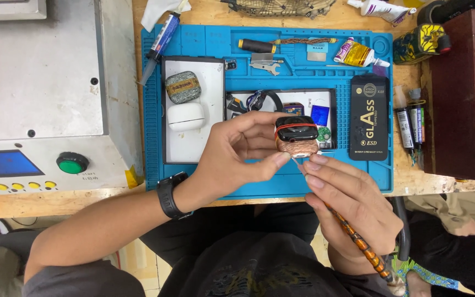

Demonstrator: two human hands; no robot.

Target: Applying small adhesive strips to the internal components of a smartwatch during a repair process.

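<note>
view from above of a blue work mat [193, 181] on a wooden bench. the left hand [237, 151] comes in from the lower left, forearm angled up and to the right, a black wristband [170, 195] on the wrist. its fingers curl round a small black rounded-square device [296, 130], held above the mat's lower middle; thumb and forefinger close on the device's lower edge, the other fingers wrap behind it. a red band crosses the device's dark face and a copper-coloured woven strip [297, 147] hangs below it. the right hand [353, 206] rises from the lower right, palm turned inward, fingers drawn close together with their tips touching the lower edge of the device, just beside the left thumb. it grips a slim tool with an orange-and-black banded handle [361, 245], which runs down past the palm; the tool's tip is hidden by the fingers. on the mat behind the hands: a white tray [193, 143] with a grey patterned case [182, 87] and a white case [186, 116], a black flat box [368, 118] to the right, and a syringe-like tube [159, 47] at the upper left. a grey machine with a green button [72, 163] stands left of the mat.
</note>
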